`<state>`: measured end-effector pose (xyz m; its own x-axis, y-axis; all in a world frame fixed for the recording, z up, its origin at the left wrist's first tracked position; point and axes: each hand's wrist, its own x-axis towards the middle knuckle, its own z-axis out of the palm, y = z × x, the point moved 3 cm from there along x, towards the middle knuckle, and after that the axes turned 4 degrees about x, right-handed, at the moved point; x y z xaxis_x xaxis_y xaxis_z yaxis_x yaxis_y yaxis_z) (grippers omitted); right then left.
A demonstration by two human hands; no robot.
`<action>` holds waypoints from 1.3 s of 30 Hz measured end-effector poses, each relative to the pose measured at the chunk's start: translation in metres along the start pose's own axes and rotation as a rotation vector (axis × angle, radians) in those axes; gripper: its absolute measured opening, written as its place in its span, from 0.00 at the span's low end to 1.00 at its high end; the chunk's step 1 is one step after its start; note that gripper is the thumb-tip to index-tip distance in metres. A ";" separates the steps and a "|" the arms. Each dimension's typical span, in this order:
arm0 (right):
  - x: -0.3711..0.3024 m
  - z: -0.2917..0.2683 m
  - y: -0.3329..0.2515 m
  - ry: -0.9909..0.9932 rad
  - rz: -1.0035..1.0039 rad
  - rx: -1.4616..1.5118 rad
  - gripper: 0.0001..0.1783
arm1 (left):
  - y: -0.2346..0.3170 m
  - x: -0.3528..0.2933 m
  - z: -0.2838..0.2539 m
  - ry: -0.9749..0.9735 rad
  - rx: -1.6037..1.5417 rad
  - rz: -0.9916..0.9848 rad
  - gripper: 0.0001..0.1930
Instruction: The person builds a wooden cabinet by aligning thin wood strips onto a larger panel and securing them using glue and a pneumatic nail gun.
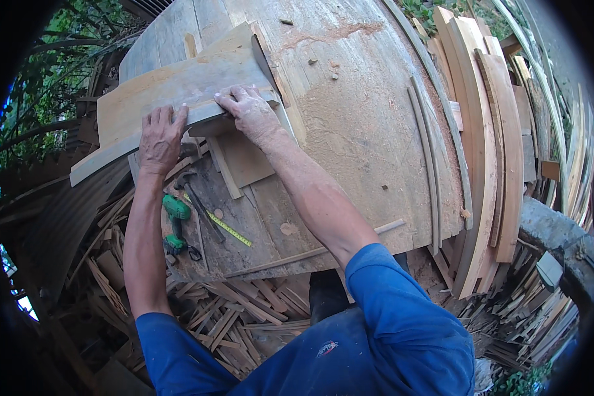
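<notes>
A long wooden strip (pixel 105 160) lies along the front edge of a wide, dust-covered board (pixel 135 105) at the far left of the workbench. The fingers of my left hand (pixel 160 142) are hooked over the strip, thumb along its edge. Farther right, near the strip's other end, my right hand (pixel 252 113) grips it, with sawdust on the skin. Its fingertips rest on the top face. Below the strip is a box-like wooden frame (pixel 244 158), partly hidden by my right forearm. A dark curved edge (pixel 264 59) shows beside the board; its kind is unclear.
On the workbench (pixel 356 158) lie a green cordless drill (pixel 176 214), a hammer (pixel 204 208) and a yellow tape-measure blade (pixel 228 228). Thin strips (pixel 426 152) and sawdust lie to the right. Planks (pixel 482 165) stack beyond the right edge; scrap wood (pixel 244 323) covers the ground.
</notes>
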<state>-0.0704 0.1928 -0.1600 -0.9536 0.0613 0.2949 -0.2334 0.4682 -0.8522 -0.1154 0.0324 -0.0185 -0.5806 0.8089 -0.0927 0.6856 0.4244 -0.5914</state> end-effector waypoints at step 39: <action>0.056 0.003 0.020 -0.027 0.019 0.004 0.28 | -0.032 0.037 0.019 0.007 -0.024 0.015 0.21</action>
<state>-0.1295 0.2032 -0.1618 -0.9625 0.0463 0.2672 -0.2163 0.4634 -0.8594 -0.1674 0.0412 -0.0187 -0.5675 0.8178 -0.0957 0.7046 0.4222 -0.5704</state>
